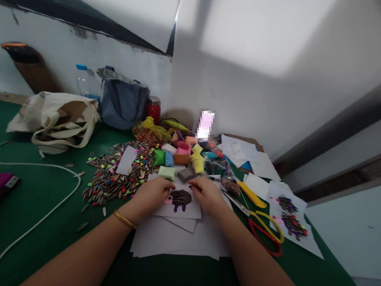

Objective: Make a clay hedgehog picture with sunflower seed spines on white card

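A small hedgehog picture (182, 197) lies in front of me on white paper (192, 210). It has a dark brown body stuck with striped seeds, a pink face and purple feet. My left hand (153, 198) rests at the picture's upper left, thumb and fingers pinched together. On the other side, my right hand (210, 196) is by the upper right edge with its fingertips closed; whether anything small is in either pinch is too fine to see. Just beyond the hands lie a pale green clay pack (167, 173) and a grey clay pack (186, 174).
Striped seeds (110, 185) mixed with coloured balls spread at left. Scissors (265, 230) and a yellow cutter (252, 194) lie at right, beside finished hedgehog pictures (292, 218). Behind stand a blue bag (123, 100), a red flask (154, 109) and a cloth bag (55, 119). A white cable (59, 203) crosses the left.
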